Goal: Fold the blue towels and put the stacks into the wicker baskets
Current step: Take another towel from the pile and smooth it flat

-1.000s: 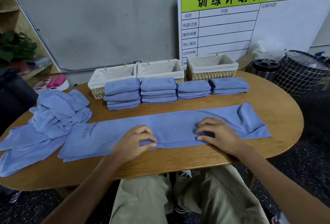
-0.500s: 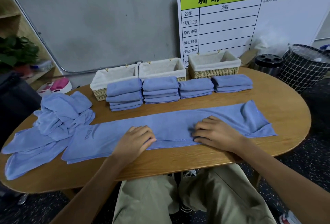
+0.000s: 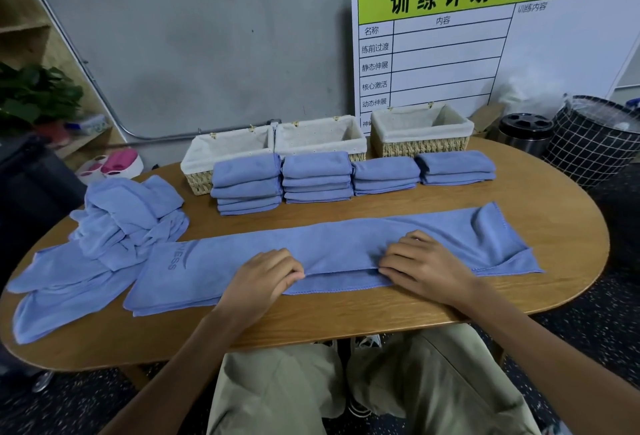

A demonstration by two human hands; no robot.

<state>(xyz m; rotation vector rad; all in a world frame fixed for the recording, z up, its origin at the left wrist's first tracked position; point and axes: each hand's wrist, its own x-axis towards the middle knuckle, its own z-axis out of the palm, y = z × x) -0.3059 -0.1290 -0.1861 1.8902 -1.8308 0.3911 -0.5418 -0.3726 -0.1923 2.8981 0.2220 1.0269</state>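
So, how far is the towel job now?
Done: four stacks of folded towels stand in front of the three wicker baskets, which hold no towels. In hand: the left hand and right hand press on a long towel, folded lengthwise. Left: finishing it, folding the heap of unfolded towels, and moving every stack into the baskets.

My towel [image 3: 346,254] is plain blue, like the folded stacks [image 3: 317,176] and the heap [image 3: 124,223]. The table [image 3: 554,213] is brown woodgrain, the baskets [image 3: 420,149] straw-coloured with cream liners, and the bin [image 3: 595,143] black with a white grid.
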